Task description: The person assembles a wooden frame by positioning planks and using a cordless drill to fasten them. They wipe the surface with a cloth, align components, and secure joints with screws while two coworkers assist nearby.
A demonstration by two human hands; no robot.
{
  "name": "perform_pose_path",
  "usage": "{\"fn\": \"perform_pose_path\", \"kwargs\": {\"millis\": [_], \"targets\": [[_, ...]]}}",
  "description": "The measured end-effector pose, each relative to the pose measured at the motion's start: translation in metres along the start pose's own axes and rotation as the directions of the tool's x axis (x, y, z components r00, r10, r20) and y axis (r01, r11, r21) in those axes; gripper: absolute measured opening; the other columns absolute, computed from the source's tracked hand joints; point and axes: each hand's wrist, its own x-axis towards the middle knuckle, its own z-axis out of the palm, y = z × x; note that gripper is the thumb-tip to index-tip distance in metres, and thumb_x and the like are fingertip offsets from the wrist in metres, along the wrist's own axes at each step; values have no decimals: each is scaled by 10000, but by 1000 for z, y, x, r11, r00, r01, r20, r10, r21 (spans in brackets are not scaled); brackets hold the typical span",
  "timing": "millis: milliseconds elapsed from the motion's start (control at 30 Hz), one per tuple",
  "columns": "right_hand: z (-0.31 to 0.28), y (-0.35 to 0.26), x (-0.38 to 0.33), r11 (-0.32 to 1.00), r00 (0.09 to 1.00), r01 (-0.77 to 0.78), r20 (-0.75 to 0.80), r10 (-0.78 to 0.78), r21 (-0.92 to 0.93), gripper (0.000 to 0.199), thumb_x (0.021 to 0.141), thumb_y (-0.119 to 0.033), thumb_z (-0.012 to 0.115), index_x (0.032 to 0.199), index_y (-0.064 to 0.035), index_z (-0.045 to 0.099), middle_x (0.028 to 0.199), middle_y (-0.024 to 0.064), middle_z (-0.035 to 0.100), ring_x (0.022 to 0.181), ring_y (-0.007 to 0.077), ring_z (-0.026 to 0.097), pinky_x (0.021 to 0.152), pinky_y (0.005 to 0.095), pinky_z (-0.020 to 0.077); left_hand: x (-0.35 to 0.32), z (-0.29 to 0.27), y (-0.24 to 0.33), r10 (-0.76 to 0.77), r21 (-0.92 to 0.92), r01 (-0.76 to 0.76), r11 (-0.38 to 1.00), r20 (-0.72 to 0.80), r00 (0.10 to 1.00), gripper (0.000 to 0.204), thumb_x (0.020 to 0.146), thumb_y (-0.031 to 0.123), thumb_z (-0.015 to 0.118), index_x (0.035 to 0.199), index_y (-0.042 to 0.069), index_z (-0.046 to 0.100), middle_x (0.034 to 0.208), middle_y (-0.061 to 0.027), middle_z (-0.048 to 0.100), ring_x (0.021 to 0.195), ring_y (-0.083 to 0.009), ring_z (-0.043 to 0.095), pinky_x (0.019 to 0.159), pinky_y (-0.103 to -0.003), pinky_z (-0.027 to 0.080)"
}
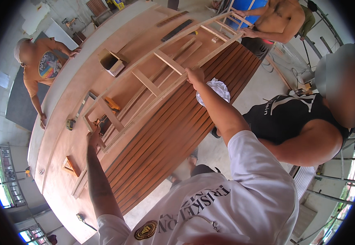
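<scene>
A long, gently curved wooden ladder-like frame (168, 62) of pale rails and crosspieces extends from lower left to upper right. My left hand (93, 138) is closed on its near-left end. Further along, my right hand (195, 77) grips the rail nearest me, with the arm stretched out. At the far end, a shirtless person (277, 20) has both hands on the frame. Beneath it lie a large plywood surface (57, 153) and, on my side, a panel of dark reddish-brown slats (155, 145). An orange-and-black power tool (112, 104) shows beside the frame near my left hand.
An open cardboard box (112, 64), a tape measure (70, 124), a triangular wooden piece (68, 166) and a dark bar (177, 30) lie on the plywood. A person in orange (42, 65) leans at the far-left edge. Close at right is a person in black (292, 122).
</scene>
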Motion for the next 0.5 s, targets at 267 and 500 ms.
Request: {"fn": "perform_pose_path", "kwargs": {"millis": [267, 500], "targets": [[16, 2, 6, 969, 966, 97, -255, -37, 227, 517, 904, -201, 684, 1254, 79, 425, 794, 72, 575, 583, 160, 522, 532, 293, 498, -31, -16, 22, 147, -182, -203, 962, -280, 948, 175, 862, 218, 649, 883, 75, 550, 663, 12, 481, 535, -103, 473, 478, -326, 389], [-11, -35, -22, 867, 996, -57, 84, 17, 496, 326, 933, -163, 636, 1151, 31, 491, 1007, 95, 590, 790, 147, 573, 632, 299, 510, -130, -47, 87, 442, -226, -540, 811, -368, 818, 149, 880, 140, 648, 939, 101, 517, 730, 54, 379, 605, -71, 360, 537, -271, 293]]}}
